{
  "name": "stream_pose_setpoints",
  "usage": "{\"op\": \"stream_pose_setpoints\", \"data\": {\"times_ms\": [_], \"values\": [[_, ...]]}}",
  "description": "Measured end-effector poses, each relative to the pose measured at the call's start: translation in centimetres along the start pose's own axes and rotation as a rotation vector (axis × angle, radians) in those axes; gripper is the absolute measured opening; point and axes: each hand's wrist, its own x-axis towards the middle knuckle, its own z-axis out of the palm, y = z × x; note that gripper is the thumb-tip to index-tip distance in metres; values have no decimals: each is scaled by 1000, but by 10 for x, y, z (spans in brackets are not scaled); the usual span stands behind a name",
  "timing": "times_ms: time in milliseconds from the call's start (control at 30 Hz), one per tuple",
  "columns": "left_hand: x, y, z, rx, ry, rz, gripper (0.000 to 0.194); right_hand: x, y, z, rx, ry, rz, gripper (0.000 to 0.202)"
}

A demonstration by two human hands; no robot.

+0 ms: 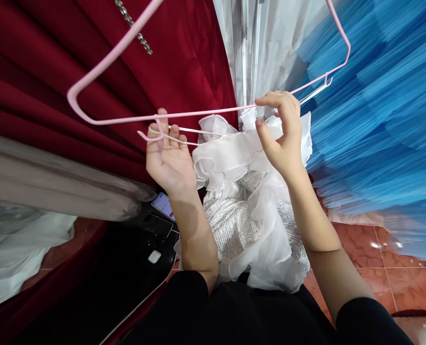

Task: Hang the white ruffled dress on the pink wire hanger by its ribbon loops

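On the left hangs dark red folded cloth (pixel 36 62). Your left hand (pixel 175 167) is open, palm up, its fingers at the hook of the pink, thin-barred hanger (pixel 107 58), near thin white straps (pixel 191 130). The white ruffled garment with silver sequins (pixel 230 211) lies between your forearms, below the bar. Your right hand (pixel 284 132) is at this bar, thumb and forefinger apart; whether other fingers grip, I cannot tell. Rightmost is blue, gauzy fabric (pixel 378 120).

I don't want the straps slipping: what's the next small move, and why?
Perhaps settle the white strap over the left hook of the pink hanger. The left hand has its loop beside that hook, though whether it is seated I can't tell; the other strap reaches the right hook.
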Motion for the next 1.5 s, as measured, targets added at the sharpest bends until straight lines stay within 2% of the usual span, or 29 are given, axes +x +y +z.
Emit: {"op": "stream_pose_setpoints", "data": {"times_ms": [67,133,200,267,367,467,533,600,700,800,967,1100,1167,1267,1367,1400,1433,1500], "values": [[-4,-4,4,-22,-41,-48,30,0,2,1,9,-1,-6,27],[-8,-7,13,-40,-156,-81,30,1,5,4,20,-8,-6,29],[-12,-8,29,-12,-281,-81,28,2,8,8,22,-26,-3,31],[-15,-7,49,41,-348,-38,26,4,6,12,15,-37,-16,32],[-18,-5,76,69,-350,5,30,6,-1,12,12,-37,-46,33],[-16,-5,90,39,-297,51,28,2,-5,5,108,-78,17,35],[-11,-6,91,-41,-286,110,26,-3,2,0,302,-52,87,34],[-3,-8,88,-114,-296,142,27,-9,18,-5,597,30,121,30],[9,-9,80,-121,-313,114,29,-16,46,-10,1011,69,135,27],[14,-10,74,-89,-336,70,30,-21,65,-11,1177,52,184,29],[16,-11,69,-101,-398,93,25,-27,81,-7,1222,15,193,37],[18,-11,67,-45,-362,53,30,-29,80,-10,1176,2,192,38],[20,-11,64,-48,-372,46,30,-29,73,-16,1151,91,283,39],[23,-13,61,-74,-414,62,25,-26,66,-29,1134,323,413,39],[25,-16,59,-94,-421,83,24,-21,74,-42,1023,588,489,29],[26,-17,59,-99,-418,87,25,-20,79,-45,949,639,527,26],[26,-18,60,-104,-413,90,25,-19,83,-48,864,634,564,23],[26,-20,61,-111,-409,88,26,-19,90,-51,722,504,611,12]]}}
